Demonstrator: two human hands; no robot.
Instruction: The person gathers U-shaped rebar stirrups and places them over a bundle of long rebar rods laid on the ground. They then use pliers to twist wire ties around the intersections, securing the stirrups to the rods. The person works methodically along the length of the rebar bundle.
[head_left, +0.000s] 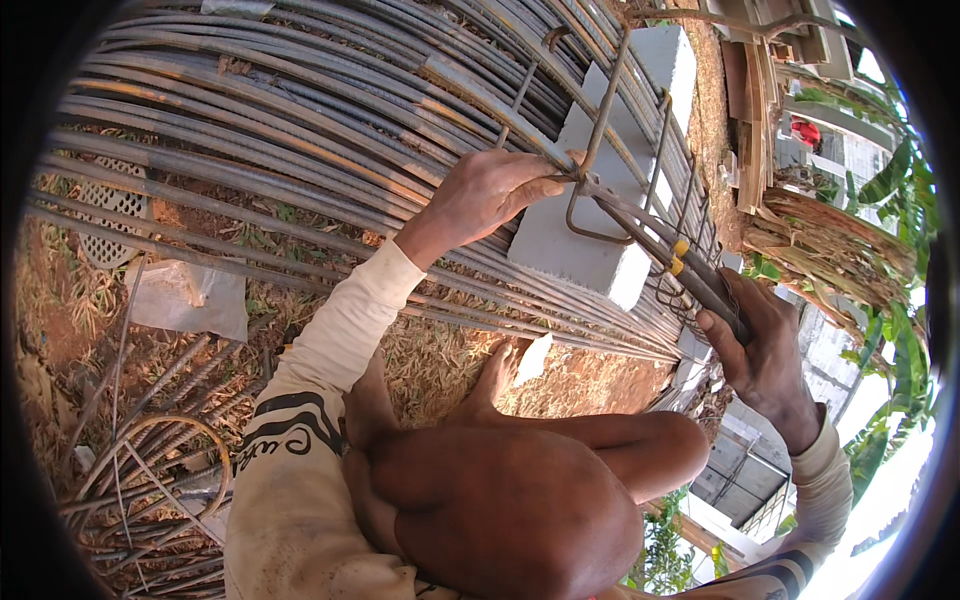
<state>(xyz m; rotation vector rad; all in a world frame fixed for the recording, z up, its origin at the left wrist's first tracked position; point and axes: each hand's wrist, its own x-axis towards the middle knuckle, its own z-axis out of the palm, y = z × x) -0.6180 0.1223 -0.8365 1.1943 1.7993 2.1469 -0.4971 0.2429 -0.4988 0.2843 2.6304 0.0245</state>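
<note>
My right hand (765, 355) is closed round the dark handles of a pair of pincers (655, 232), which have yellow bits partway along. Their jaws reach the joint where a bent steel stirrup (603, 105) meets a long rebar rod (480, 100). Beside that joint, my left hand (485, 195) pinches the rod between thumb and fingers. Its fingertips lie close to the jaws, and any tie wire there is too small to make out. A white block (570, 235) sits under the rods just beyond my left hand.
Many long rebar rods (250, 110) run across the ground. A second white block (668, 62) stands farther off. A perforated plate (110, 210) and loose bars with wire (150, 470) lie at left. Stacked boards (755, 120) stand at right. My bent knee (520, 510) is close below.
</note>
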